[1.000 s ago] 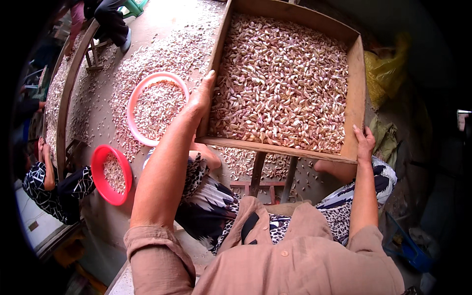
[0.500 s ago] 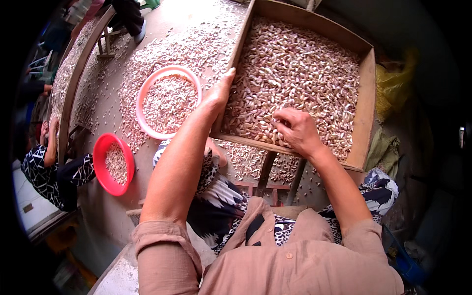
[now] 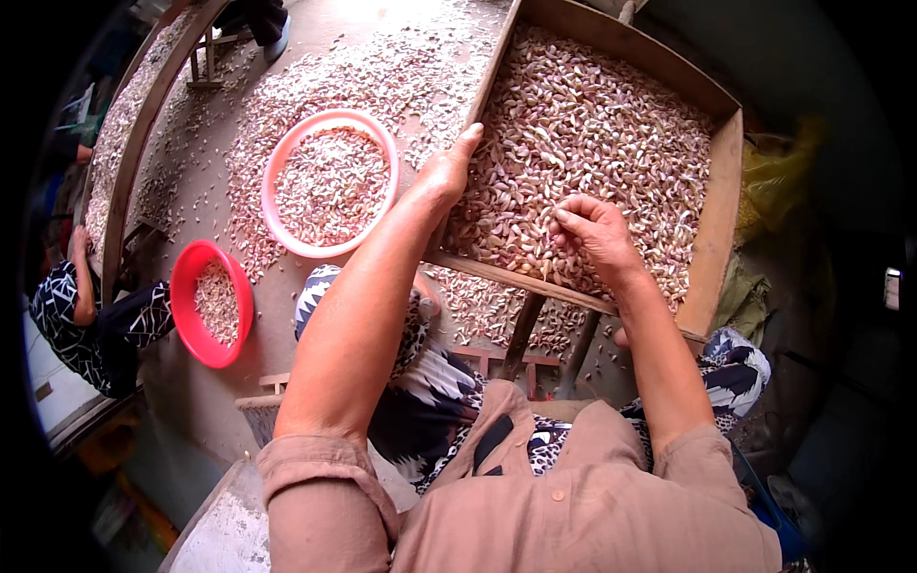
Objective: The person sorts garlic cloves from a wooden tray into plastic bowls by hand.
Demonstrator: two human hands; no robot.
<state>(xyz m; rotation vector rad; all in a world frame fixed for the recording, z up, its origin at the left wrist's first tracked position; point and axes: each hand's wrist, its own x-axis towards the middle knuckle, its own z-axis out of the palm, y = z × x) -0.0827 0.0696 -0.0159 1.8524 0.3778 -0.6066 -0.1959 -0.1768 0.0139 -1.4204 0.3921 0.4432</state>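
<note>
A shallow wooden tray full of garlic cloves, whitish and purple-skinned, stands before me, tilted in view. My left hand grips its left side, thumb along the rim and the other fingers hidden behind the wood. Over the near part of the cloves is my right hand, thumb and forefinger pressed together and the other fingers curled. Anything between those fingertips is too small to make out.
On the floor to the left stand a pink-rimmed basin and a red basin, both holding cloves. Loose cloves cover much of the floor. At far left a person sits by another wooden frame. A yellow sack lies right of the tray.
My right hand has risen slightly from the cloves and shifted a little right, its fingers drawn into a pinch. My left hand keeps its place on the tray; the whole view has shifted slightly.
</note>
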